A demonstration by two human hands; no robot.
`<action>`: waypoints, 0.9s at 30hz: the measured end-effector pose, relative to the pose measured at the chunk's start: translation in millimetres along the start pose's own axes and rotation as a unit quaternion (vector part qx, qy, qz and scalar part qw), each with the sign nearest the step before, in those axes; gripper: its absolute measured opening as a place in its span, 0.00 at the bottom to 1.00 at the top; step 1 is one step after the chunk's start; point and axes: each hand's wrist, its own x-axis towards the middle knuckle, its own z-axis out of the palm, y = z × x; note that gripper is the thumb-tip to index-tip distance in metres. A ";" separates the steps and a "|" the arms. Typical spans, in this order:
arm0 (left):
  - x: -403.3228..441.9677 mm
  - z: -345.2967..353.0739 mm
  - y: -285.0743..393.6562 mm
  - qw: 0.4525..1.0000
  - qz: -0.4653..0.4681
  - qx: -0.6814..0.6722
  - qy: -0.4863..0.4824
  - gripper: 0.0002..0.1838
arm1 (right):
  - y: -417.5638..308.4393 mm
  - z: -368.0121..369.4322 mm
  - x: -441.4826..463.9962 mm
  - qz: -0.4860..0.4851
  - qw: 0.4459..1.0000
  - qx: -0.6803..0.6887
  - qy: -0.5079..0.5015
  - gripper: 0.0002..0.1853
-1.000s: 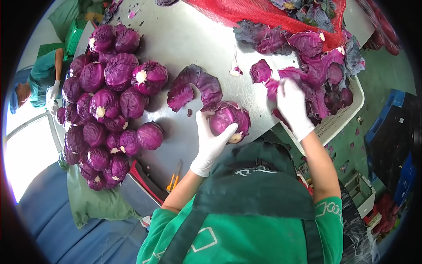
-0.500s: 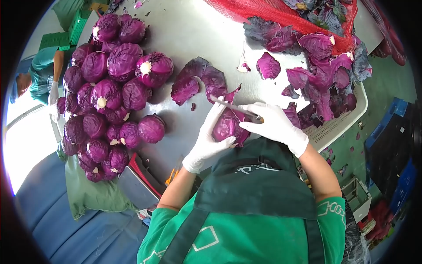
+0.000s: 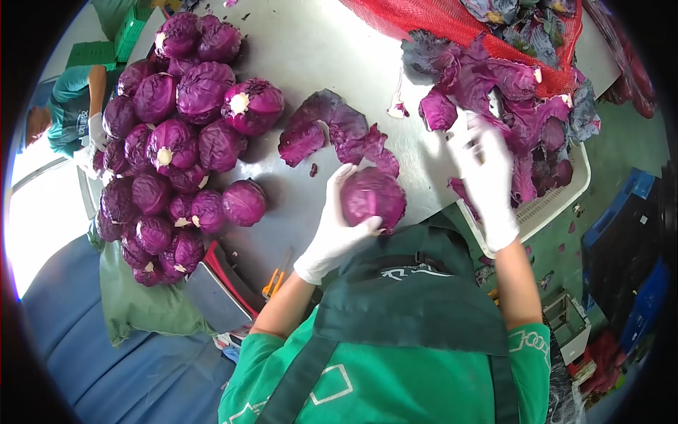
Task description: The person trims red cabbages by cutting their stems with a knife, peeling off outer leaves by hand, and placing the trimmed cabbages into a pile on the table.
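Observation:
My left hand [image 3: 330, 233], in a white glove, is closed round a red cabbage [image 3: 374, 200] held above the near edge of the metal table. A loose leaf strip [image 3: 381, 150] lies just beyond the cabbage, joining more peeled leaves [image 3: 321, 120] on the table. My right hand [image 3: 482, 166], also gloved, is off to the right beside the heap of torn purple leaves [image 3: 526, 116]. Motion blurs its fingers, and the knife seen there earlier cannot be made out clearly.
Many red cabbages [image 3: 169, 145] are piled on the left. A white crate [image 3: 583, 173] sits under the leaf heap, with a red mesh bag [image 3: 417, 18] behind. Orange-handled scissors [image 3: 272, 285] are near my left forearm. Another person [image 3: 74, 113] works at far left.
My right hand has left the cabbage and swung right to the leaf heap. A strip of leaf now lies on the table beyond the cabbage. My left hand still holds the cabbage.

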 end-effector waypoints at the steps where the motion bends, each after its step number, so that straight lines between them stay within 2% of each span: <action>1: 3.3 6.1 3.1 0.997 0.034 0.069 -0.002 0.56 | -3.3 0.4 -18.2 0.015 0.992 -0.047 -0.118 0.15; 3: 8.8 21.8 1.1 0.966 0.106 0.236 0.002 0.61 | -28.1 6.8 -36.6 0.157 0.954 0.058 -0.248 0.22; 5: 6.2 27.3 0.4 0.965 0.127 0.231 -0.005 0.63 | -12.4 13.0 -55.2 0.063 0.975 0.020 -0.212 0.25; 8: -2.8 25.7 -20.1 0.981 0.097 0.163 -0.048 0.63 | 5.9 2.8 -67.9 0.182 0.957 0.086 -0.210 0.25; 11: -1.3 27.9 -27.7 0.981 0.091 0.159 -0.062 0.57 | 12.0 -2.4 -75.5 0.248 0.938 0.152 -0.187 0.24; 15: 9.9 33.4 -29.9 0.992 0.090 0.080 -0.049 0.56 | -2.7 -5.6 -72.4 0.336 0.915 0.111 -0.196 0.23; 18: 7.6 32.8 -10.0 0.989 0.065 0.133 -0.018 0.56 | -6.2 -3.1 -64.4 0.447 0.853 0.145 -0.225 0.21; 20: 4.7 32.2 -0.5 0.981 0.052 0.188 0.013 0.57 | 3.5 7.4 -67.4 0.485 0.819 0.194 -0.236 0.19; 22: 6.5 33.0 -3.0 0.953 0.113 0.280 0.019 0.55 | 14.3 16.5 -74.6 0.259 0.945 0.098 -0.174 0.17; 23: 6.5 34.4 -4.0 0.935 0.141 0.324 0.021 0.54 | 18.0 19.2 -78.4 0.139 0.980 0.047 -0.136 0.16; 24: 9.0 39.0 1.9 0.934 0.127 0.333 0.015 0.57 | 16.3 17.9 -76.3 0.065 0.991 -0.012 -0.113 0.16; 27: 18.3 49.8 11.7 0.935 0.179 0.306 -0.024 0.60 | 3.2 3.6 -78.8 0.081 0.989 -0.100 -0.071 0.17</action>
